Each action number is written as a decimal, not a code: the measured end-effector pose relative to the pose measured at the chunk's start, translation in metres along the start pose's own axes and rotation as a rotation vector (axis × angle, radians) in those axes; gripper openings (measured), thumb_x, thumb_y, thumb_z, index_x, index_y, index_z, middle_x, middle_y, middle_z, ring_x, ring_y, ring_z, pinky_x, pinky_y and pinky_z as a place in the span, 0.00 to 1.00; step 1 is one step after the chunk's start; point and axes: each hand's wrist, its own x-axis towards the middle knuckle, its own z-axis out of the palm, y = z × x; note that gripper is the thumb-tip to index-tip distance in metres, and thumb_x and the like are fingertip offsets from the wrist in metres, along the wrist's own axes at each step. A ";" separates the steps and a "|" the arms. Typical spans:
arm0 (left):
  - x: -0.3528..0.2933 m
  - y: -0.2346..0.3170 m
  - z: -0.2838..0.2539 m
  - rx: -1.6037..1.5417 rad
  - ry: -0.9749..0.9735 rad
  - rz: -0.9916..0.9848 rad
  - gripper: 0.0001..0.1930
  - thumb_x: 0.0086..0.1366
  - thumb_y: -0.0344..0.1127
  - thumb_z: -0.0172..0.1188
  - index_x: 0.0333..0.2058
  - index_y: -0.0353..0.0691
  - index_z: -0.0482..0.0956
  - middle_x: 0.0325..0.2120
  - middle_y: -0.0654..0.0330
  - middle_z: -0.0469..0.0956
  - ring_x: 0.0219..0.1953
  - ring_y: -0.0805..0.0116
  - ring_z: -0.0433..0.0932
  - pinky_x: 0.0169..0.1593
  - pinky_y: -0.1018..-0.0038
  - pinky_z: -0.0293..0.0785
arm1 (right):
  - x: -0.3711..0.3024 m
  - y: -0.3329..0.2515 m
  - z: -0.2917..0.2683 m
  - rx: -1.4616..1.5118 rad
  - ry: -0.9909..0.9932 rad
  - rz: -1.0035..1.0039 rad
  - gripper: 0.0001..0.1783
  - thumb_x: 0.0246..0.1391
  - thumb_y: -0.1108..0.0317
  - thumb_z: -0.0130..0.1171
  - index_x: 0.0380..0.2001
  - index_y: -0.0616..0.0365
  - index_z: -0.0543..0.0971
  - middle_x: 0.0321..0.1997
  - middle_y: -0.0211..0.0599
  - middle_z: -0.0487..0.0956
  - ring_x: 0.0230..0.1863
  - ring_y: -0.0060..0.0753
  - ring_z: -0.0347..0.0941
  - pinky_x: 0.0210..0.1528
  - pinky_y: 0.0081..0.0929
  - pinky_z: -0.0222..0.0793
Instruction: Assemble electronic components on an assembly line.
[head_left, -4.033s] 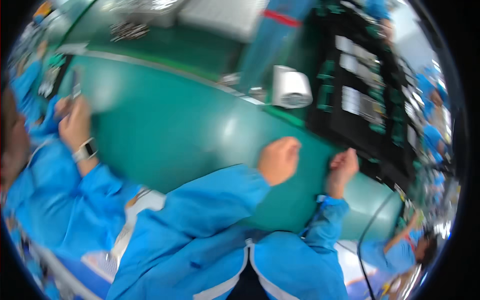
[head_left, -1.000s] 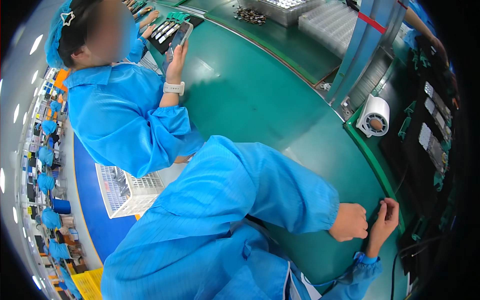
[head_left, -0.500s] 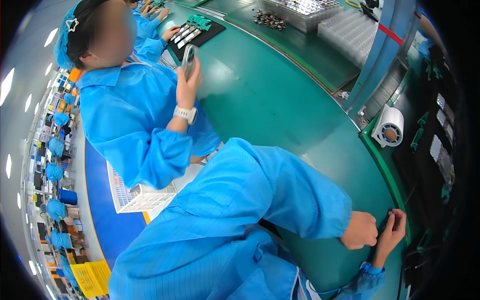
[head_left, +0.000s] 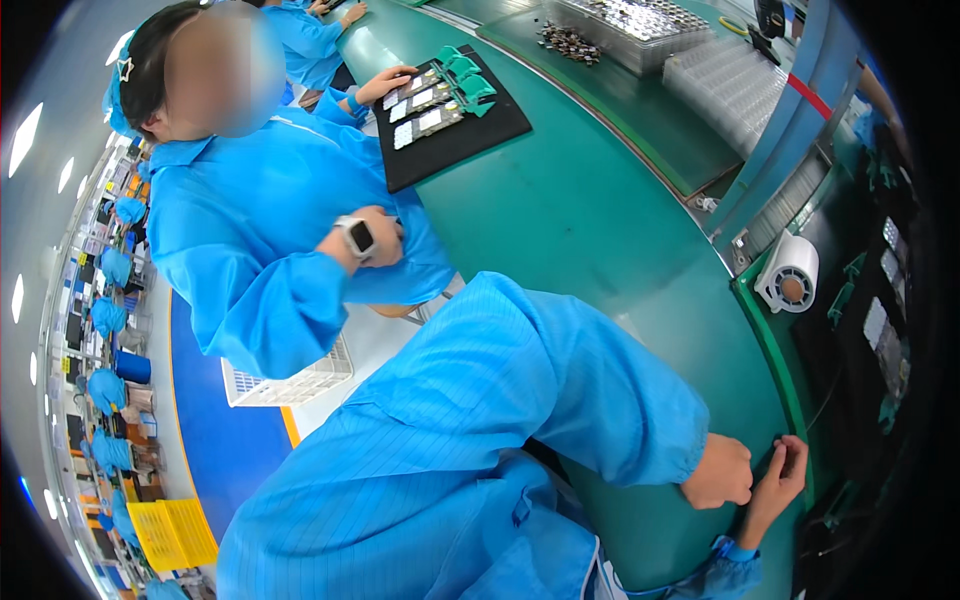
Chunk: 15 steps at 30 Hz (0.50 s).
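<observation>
Both my hands are together over the green bench top, close to its green raised edge. My left hand is curled closed, knuckles up, and what its fingers hold, if anything, is hidden. Just beside it, my right hand has thumb and fingers drawn together. A tiny dark thing shows at the right fingertips, too small to name. A blue wrist strap is around my right wrist.
At left a co-worker in a blue smock touches a black mat bearing boards with green clips. A white roll stands by a blue-grey post. Clear plastic trays lie beyond. Dark mats with boards lie right.
The co-worker's phone hand has dropped to the waist, and the black mat with boards has come nearer along the bench. My hands stay together, nearly in place; the view has shifted slightly.
</observation>
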 end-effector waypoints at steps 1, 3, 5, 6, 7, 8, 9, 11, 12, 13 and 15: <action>0.002 -0.001 0.000 0.003 0.006 -0.001 0.08 0.47 0.35 0.62 0.26 0.39 0.79 0.22 0.56 0.77 0.30 0.54 0.79 0.41 0.61 0.71 | 0.002 -0.001 -0.002 -0.002 -0.004 -0.005 0.06 0.65 0.75 0.50 0.41 0.66 0.75 0.37 0.34 0.77 0.40 0.24 0.73 0.43 0.21 0.68; 0.002 0.000 -0.001 0.025 -0.001 0.035 0.08 0.47 0.35 0.62 0.26 0.40 0.79 0.22 0.57 0.77 0.29 0.55 0.79 0.40 0.61 0.71 | -0.001 -0.002 -0.004 -0.007 -0.011 -0.003 0.06 0.65 0.75 0.51 0.41 0.65 0.75 0.38 0.35 0.77 0.40 0.24 0.72 0.44 0.21 0.68; 0.001 0.002 -0.004 0.033 -0.020 0.028 0.08 0.47 0.35 0.62 0.26 0.40 0.79 0.22 0.57 0.77 0.29 0.55 0.79 0.40 0.61 0.71 | -0.001 -0.007 -0.002 -0.010 -0.012 -0.001 0.06 0.65 0.75 0.51 0.41 0.66 0.75 0.37 0.35 0.76 0.40 0.24 0.72 0.44 0.21 0.68; 0.001 0.003 -0.005 0.043 -0.036 0.019 0.08 0.47 0.35 0.62 0.26 0.40 0.79 0.22 0.57 0.77 0.28 0.55 0.79 0.39 0.61 0.71 | -0.001 -0.009 -0.002 -0.013 -0.018 -0.001 0.06 0.65 0.75 0.50 0.41 0.66 0.75 0.37 0.34 0.76 0.40 0.23 0.72 0.43 0.21 0.68; 0.001 0.004 -0.006 0.065 -0.091 0.004 0.07 0.47 0.35 0.62 0.26 0.40 0.79 0.23 0.58 0.77 0.28 0.55 0.79 0.39 0.61 0.71 | -0.003 -0.009 -0.001 -0.014 -0.011 0.001 0.06 0.65 0.75 0.50 0.41 0.66 0.75 0.37 0.34 0.76 0.40 0.23 0.72 0.43 0.21 0.68; 0.000 0.003 -0.005 0.070 -0.091 0.007 0.07 0.47 0.35 0.62 0.26 0.40 0.79 0.23 0.58 0.77 0.28 0.55 0.79 0.39 0.61 0.71 | -0.001 -0.010 0.000 -0.015 -0.018 -0.011 0.06 0.65 0.75 0.50 0.41 0.66 0.75 0.37 0.35 0.76 0.39 0.23 0.72 0.42 0.21 0.68; -0.001 0.001 -0.002 0.069 -0.050 0.019 0.07 0.47 0.35 0.61 0.25 0.40 0.79 0.22 0.58 0.77 0.28 0.55 0.79 0.39 0.61 0.71 | 0.000 -0.010 0.002 -0.016 -0.025 -0.023 0.06 0.65 0.75 0.50 0.41 0.66 0.75 0.37 0.35 0.76 0.39 0.23 0.71 0.42 0.21 0.67; -0.001 0.002 0.001 0.069 -0.012 0.037 0.07 0.47 0.35 0.61 0.25 0.40 0.79 0.22 0.58 0.77 0.28 0.56 0.79 0.38 0.61 0.71 | -0.004 -0.006 0.001 -0.008 -0.011 -0.023 0.06 0.65 0.75 0.50 0.40 0.66 0.75 0.36 0.35 0.76 0.39 0.23 0.71 0.41 0.20 0.67; -0.001 0.003 0.002 0.069 0.014 0.047 0.07 0.47 0.35 0.61 0.25 0.40 0.79 0.22 0.58 0.77 0.28 0.56 0.79 0.38 0.61 0.70 | -0.005 -0.004 0.000 -0.002 0.001 -0.017 0.06 0.65 0.75 0.51 0.40 0.65 0.75 0.36 0.34 0.76 0.38 0.23 0.71 0.40 0.20 0.67; 0.000 0.003 0.003 0.068 0.041 0.058 0.06 0.47 0.35 0.61 0.25 0.41 0.79 0.22 0.58 0.77 0.28 0.56 0.79 0.38 0.62 0.70 | -0.004 -0.003 -0.003 -0.002 0.006 -0.016 0.06 0.65 0.75 0.51 0.40 0.65 0.75 0.36 0.34 0.76 0.38 0.23 0.71 0.40 0.20 0.67; -0.001 0.006 -0.001 0.068 0.022 0.048 0.07 0.47 0.35 0.61 0.25 0.40 0.79 0.22 0.58 0.77 0.28 0.56 0.79 0.39 0.62 0.71 | -0.007 -0.008 -0.002 -0.008 -0.003 -0.024 0.05 0.65 0.75 0.51 0.40 0.65 0.75 0.36 0.34 0.76 0.38 0.22 0.71 0.40 0.20 0.67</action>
